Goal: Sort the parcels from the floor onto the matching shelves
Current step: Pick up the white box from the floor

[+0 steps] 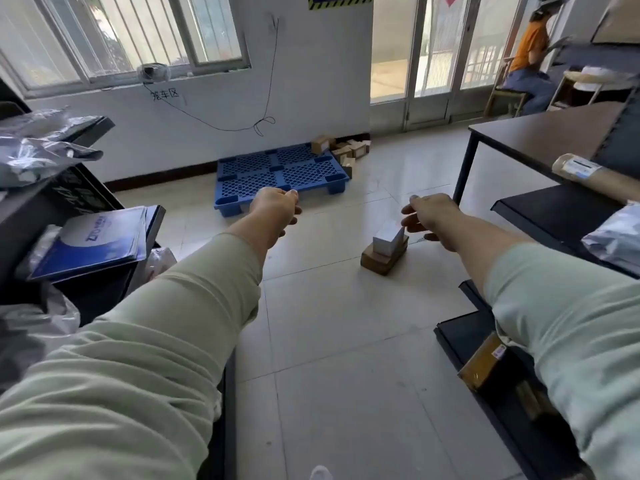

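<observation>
Both my arms in pale green sleeves stretch forward over the tiled floor. My left hand (275, 207) hangs in the air with fingers loosely curled, holding nothing. My right hand (427, 214) hovers just above and beside a small white box (388, 240), fingers apart and empty. The white box rests on a flat brown carton (379, 260) on the floor. Several more small brown parcels (346, 150) lie by the far wall. Dark shelves stand on my left (86, 188) and right (554, 216), holding bagged parcels.
A blue plastic pallet (280, 176) lies on the floor near the wall. Blue envelopes (97, 240) and grey bags sit on the left shelf; a brown roll (588, 173) and yellow parcel (481, 363) on the right one. A person in orange (528, 53) sits at the far right.
</observation>
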